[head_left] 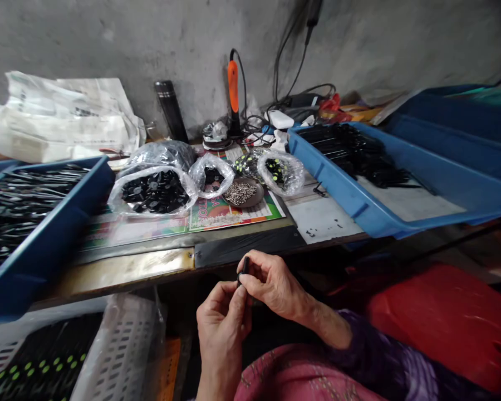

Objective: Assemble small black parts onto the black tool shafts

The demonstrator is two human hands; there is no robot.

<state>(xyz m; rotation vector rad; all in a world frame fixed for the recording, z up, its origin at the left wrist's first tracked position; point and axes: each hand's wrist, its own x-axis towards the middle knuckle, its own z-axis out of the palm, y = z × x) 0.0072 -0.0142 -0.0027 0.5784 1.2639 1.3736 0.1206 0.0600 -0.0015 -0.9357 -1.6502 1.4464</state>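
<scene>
Both hands together just off the near edge of the table (125,274), fingers curled in. Right hand (278,284) pinches a small black piece (245,266) between thumb and fingers, piece roughly upright; left hand (223,314) closed, thumb and fingers pinching at its lower end. Fingers hide much of it. Straight ahead of the hands, on the table: a dish (256,196) of small metal screws (237,192); just beyond to its right, a clear bag (296,174) of black and yellow-green bits. Ahead and left, a larger open bag (117,196) of black parts. Further left, a blue tray (62,239) of metal rods; below it, a white basket (127,340). Ahead and right, another blue tray (342,189) with long black items (359,150). Well beyond the hands, by the wall, an orange-handled tool (232,86) standing upright.
</scene>
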